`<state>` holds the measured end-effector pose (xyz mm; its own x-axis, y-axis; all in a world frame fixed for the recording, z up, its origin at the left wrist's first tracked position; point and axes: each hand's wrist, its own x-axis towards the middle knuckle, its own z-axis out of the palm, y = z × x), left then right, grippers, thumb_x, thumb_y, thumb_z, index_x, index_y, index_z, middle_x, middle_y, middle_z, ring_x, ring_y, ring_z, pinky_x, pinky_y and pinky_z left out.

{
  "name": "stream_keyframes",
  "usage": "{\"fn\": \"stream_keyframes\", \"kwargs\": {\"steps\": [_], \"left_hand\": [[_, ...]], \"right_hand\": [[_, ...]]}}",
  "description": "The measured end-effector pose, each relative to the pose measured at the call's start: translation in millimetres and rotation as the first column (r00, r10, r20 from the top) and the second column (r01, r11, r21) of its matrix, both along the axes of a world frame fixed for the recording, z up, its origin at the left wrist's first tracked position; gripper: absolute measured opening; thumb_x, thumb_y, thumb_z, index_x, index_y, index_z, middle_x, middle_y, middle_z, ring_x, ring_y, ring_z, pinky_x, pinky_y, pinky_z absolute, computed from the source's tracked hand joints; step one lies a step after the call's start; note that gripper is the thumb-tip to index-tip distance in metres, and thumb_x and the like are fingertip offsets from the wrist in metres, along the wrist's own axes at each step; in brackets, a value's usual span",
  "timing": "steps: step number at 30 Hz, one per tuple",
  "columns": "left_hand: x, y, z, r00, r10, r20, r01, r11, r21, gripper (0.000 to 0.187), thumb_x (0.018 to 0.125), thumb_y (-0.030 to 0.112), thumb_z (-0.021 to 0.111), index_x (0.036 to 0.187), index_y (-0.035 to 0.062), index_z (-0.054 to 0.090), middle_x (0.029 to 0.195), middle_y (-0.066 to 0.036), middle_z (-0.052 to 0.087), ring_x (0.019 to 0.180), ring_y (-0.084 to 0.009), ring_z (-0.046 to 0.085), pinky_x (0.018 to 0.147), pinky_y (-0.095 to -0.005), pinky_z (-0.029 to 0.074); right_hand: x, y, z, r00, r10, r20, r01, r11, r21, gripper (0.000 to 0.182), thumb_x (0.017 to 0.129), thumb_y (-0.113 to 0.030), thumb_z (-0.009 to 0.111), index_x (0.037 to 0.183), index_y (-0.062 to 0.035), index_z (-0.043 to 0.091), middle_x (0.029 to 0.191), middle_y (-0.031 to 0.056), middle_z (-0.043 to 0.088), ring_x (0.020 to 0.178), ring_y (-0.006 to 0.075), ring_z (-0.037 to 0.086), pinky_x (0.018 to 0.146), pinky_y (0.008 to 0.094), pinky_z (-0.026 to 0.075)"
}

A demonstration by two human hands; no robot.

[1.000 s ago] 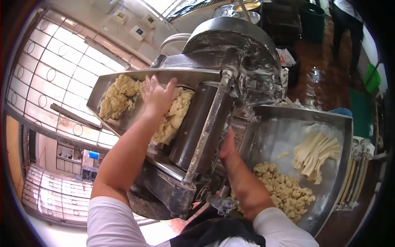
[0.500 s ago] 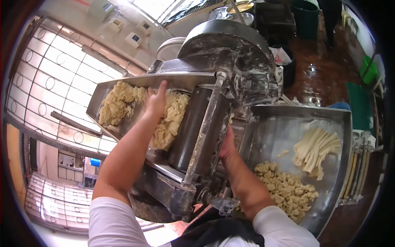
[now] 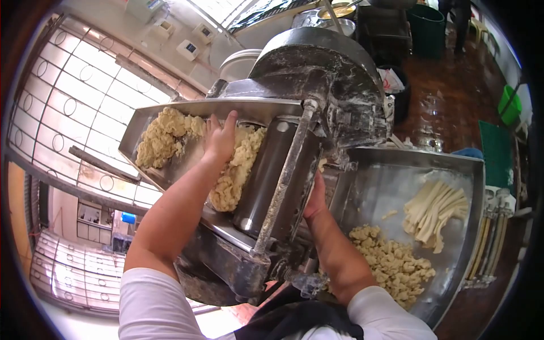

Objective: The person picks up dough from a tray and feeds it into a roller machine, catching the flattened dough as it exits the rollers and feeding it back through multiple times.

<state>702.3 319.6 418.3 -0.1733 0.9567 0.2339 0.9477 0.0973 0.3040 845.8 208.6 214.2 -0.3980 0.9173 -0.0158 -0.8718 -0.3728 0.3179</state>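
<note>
My left hand (image 3: 220, 137) lies with fingers apart on the dough (image 3: 241, 164) beside the dark steel roller (image 3: 266, 181) of the machine. More dough (image 3: 164, 139) sits at the far left end of the metal feed tray (image 3: 127, 133). My right hand (image 3: 315, 198) is at the right side of the rollers, partly hidden by the machine; its fingertips and anything under them cannot be made out. A small bit of dough (image 3: 322, 164) shows just above it.
The right metal tray (image 3: 368, 187) holds crumbled dough (image 3: 391, 263) and a folded, ridged dough sheet (image 3: 435, 209). A threaded rod (image 3: 283, 181) crosses above the rollers. Behind stand the machine's round housing (image 3: 311, 51), a dark green bin (image 3: 425, 28) and a person's legs (image 3: 462, 25).
The camera view has shifted slightly. My left hand has moved a little toward the roller, with its fingers spread. My right hand stays at the right side of the rollers.
</note>
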Motion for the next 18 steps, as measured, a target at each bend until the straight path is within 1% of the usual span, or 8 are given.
{"fn": "stream_keyframes", "kwargs": {"steps": [3, 5, 6, 8, 9, 11, 15, 18], "left_hand": [[-2, -1, -1, 1.0, 0.01, 0.018, -0.009, 0.998, -0.058, 0.101, 0.085, 0.073, 0.035, 0.146, -0.0063, 0.018, 0.152, -0.025, 0.018, 0.144, -0.034, 0.011, 0.116, -0.0416, 0.009], [-3, -1, -2, 1.0, 0.017, 0.008, -0.016, 0.996, -0.083, 0.101, 0.086, 0.073, 0.033, 0.146, -0.0058, 0.017, 0.153, -0.025, 0.016, 0.144, -0.0347, 0.009, 0.116, -0.0436, 0.007], [-4, 0, -2, 1.0, 0.017, 0.008, -0.016, 0.997, -0.082, 0.101, 0.086, 0.073, 0.033, 0.146, -0.0058, 0.017, 0.153, -0.025, 0.016, 0.144, -0.0347, 0.009, 0.116, -0.0436, 0.007], [1, -2, 0, 1.0, -0.002, -0.003, 0.002, 0.996, -0.092, 0.103, 0.085, 0.075, 0.031, 0.147, -0.0055, 0.016, 0.153, -0.025, 0.015, 0.144, -0.0351, 0.008, 0.116, -0.0455, 0.006], [2, -2, -1, 1.0, -0.002, -0.003, 0.002, 0.996, -0.091, 0.103, 0.085, 0.075, 0.031, 0.147, -0.0055, 0.016, 0.153, -0.025, 0.015, 0.144, -0.0351, 0.008, 0.116, -0.0455, 0.006], [0, 2, -5, 1.0, -0.001, 0.014, 0.003, 0.994, -0.106, 0.103, 0.084, 0.076, 0.031, 0.147, -0.0049, 0.017, 0.153, -0.025, 0.015, 0.144, -0.0349, 0.008, 0.116, -0.0434, 0.007], [-15, 13, -16, 0.997, -0.038, 0.061, 0.044, 0.994, -0.096, 0.104, 0.084, 0.077, 0.032, 0.146, -0.0056, 0.021, 0.153, -0.025, 0.017, 0.144, -0.0351, 0.01, 0.116, -0.0409, 0.007], [-6, 5, -11, 0.963, -0.043, 0.267, 0.073, 0.992, -0.104, 0.1, 0.085, 0.073, 0.039, 0.144, -0.0069, 0.025, 0.15, -0.024, 0.025, 0.142, -0.0321, 0.02, 0.115, -0.036, 0.012]], "right_hand": [[-1, 2, -5, 1.0, 0.016, 0.018, -0.016, 1.0, 0.011, 0.053, 0.091, -0.051, 0.044, 0.113, -0.0067, 0.063, 0.105, 0.0136, 0.066, 0.095, 0.031, 0.064, 0.085, 0.0454, 0.052], [-7, 7, -16, 0.999, 0.023, -0.039, -0.018, 0.991, 0.131, 0.06, 0.089, -0.056, 0.047, 0.129, -0.0118, 0.054, 0.124, 0.0108, 0.06, 0.111, 0.0309, 0.058, 0.099, 0.0474, 0.044], [-8, 8, -21, 0.999, 0.023, -0.039, -0.018, 0.991, 0.132, 0.06, 0.089, -0.056, 0.047, 0.129, -0.0118, 0.054, 0.124, 0.0108, 0.06, 0.111, 0.0309, 0.058, 0.099, 0.0474, 0.044], [-3, 4, -4, 1.0, 0.018, -0.024, -0.018, 1.0, -0.003, 0.05, 0.091, -0.049, 0.045, 0.112, -0.0072, 0.064, 0.106, 0.0135, 0.067, 0.095, 0.0308, 0.064, 0.086, 0.0457, 0.052], [-6, 6, -11, 1.0, 0.018, -0.024, -0.018, 1.0, -0.002, 0.05, 0.091, -0.049, 0.045, 0.112, -0.0072, 0.064, 0.106, 0.0135, 0.067, 0.095, 0.0308, 0.064, 0.086, 0.0457, 0.052], [-15, 10, -30, 0.992, 0.049, -0.119, -0.019, 0.97, 0.241, 0.06, 0.088, -0.056, 0.048, 0.125, -0.0093, 0.057, 0.121, 0.012, 0.061, 0.109, 0.031, 0.059, 0.098, 0.0467, 0.045], [-21, 13, -29, 0.972, 0.107, -0.208, -0.05, 0.964, 0.262, 0.059, 0.088, -0.056, 0.048, 0.12, -0.0079, 0.06, 0.116, 0.0136, 0.063, 0.102, 0.031, 0.062, 0.091, 0.0466, 0.049], [-12, 13, -15, 0.983, 0.09, -0.157, -0.054, 0.973, 0.222, 0.056, 0.089, -0.054, 0.048, 0.117, -0.0068, 0.062, 0.11, 0.0147, 0.065, 0.094, 0.0307, 0.064, 0.084, 0.0462, 0.053]]}}
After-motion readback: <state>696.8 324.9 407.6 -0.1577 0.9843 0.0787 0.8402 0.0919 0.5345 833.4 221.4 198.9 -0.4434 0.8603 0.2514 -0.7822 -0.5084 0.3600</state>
